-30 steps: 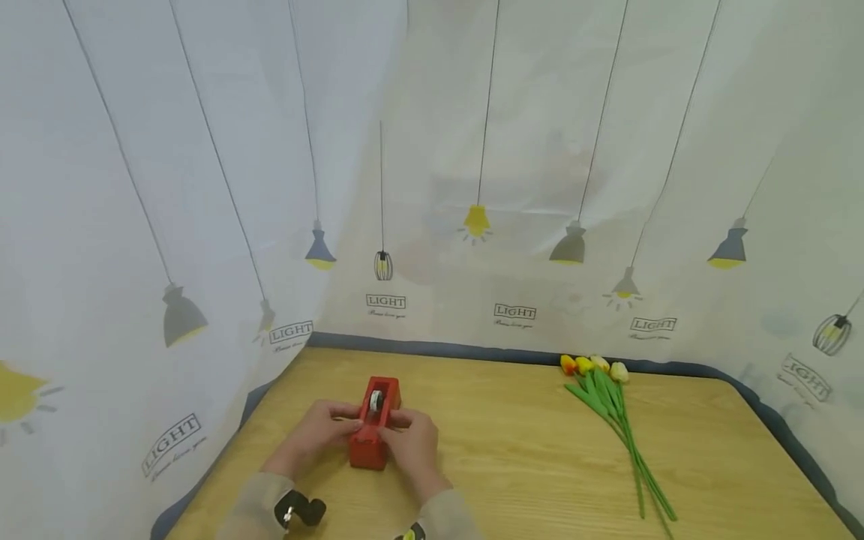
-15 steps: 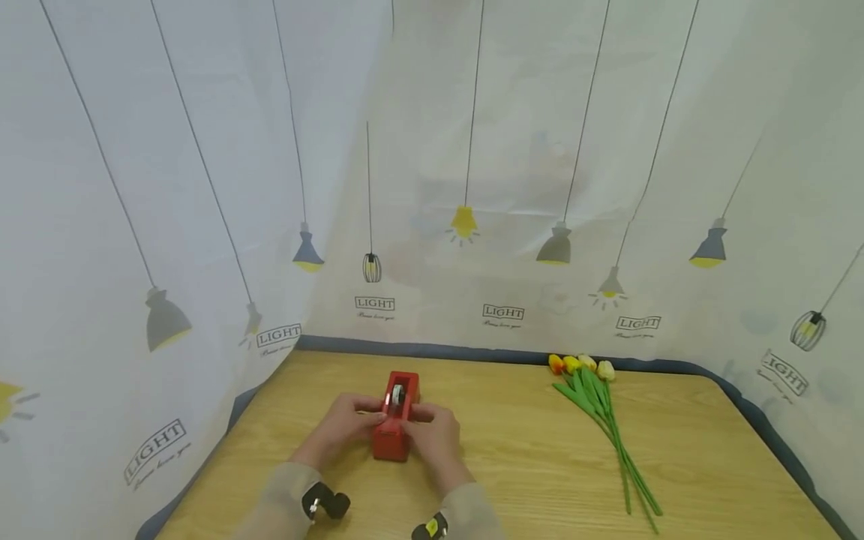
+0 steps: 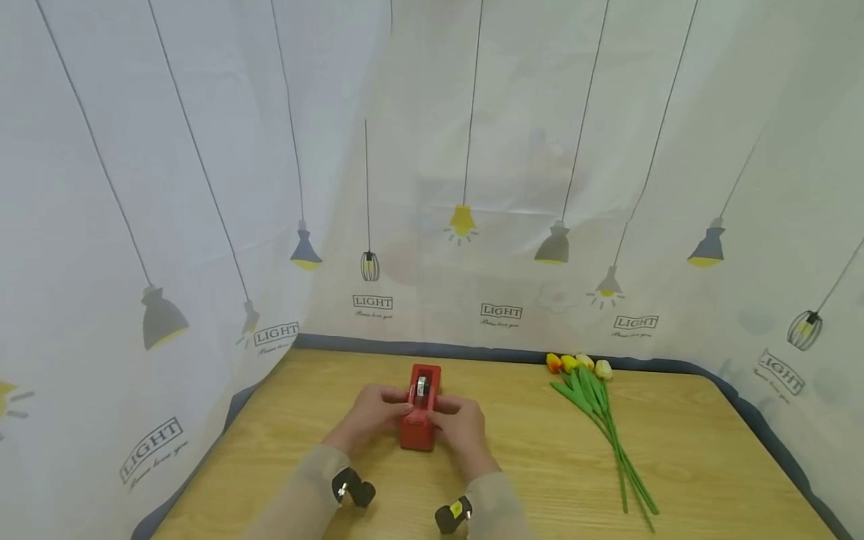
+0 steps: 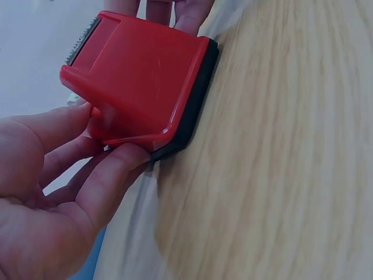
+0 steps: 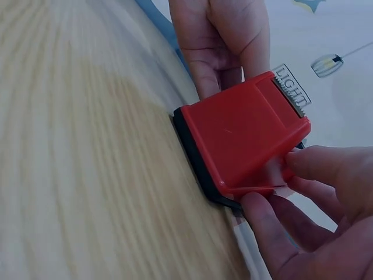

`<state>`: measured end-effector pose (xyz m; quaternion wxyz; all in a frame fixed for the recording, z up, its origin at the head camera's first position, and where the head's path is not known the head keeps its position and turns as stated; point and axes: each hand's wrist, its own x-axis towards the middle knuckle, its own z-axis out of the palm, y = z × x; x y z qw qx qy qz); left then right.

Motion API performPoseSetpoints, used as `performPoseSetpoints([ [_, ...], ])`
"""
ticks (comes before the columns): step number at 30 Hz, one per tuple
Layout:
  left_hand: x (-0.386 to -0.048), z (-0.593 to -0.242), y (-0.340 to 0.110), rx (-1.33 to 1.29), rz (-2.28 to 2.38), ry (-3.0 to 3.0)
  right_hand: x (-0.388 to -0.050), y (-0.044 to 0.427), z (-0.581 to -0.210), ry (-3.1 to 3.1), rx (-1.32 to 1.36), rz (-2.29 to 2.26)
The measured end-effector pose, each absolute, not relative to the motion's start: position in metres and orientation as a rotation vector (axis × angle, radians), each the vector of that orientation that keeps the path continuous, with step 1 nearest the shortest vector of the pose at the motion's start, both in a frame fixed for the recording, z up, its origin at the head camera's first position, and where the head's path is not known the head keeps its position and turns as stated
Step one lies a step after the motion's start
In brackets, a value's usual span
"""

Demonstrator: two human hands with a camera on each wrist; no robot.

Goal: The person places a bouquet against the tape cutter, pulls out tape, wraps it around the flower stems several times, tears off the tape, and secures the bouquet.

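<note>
1. Nearest, two pale sleeves (image 3: 297, 495) reach in, each with a small black device (image 3: 354, 489) at the wrist.
2. The left hand (image 3: 373, 411) grasps the left side of a red tape dispenser (image 3: 418, 433), its thumb and fingers bent against the body.
3. The right hand (image 3: 464, 429) grasps the opposite side in the same way.
4. Between them, the dispenser stands on the wood-grain surface (image 3: 526, 457), black base (image 4: 201, 96) down, toothed cutter (image 4: 83, 39) toward the person, tape roll (image 3: 421, 386) behind it.
5. Farther off to the right lie artificial tulips (image 3: 590, 390), red-orange, yellow and whitish, green stems pointing nearer.
6. Behind everything hangs a lamp-printed cloth (image 3: 418, 165).
</note>
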<state>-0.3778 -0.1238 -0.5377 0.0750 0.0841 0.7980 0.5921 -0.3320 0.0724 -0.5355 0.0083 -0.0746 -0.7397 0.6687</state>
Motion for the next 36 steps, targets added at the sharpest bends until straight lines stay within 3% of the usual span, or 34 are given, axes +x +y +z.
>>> performPoseSetpoints([
  [36,-0.384,-0.545,-0.038,0.215,2.013,2.174,-0.341,0.145,-0.528,-2.498,-0.348,1.85],
])
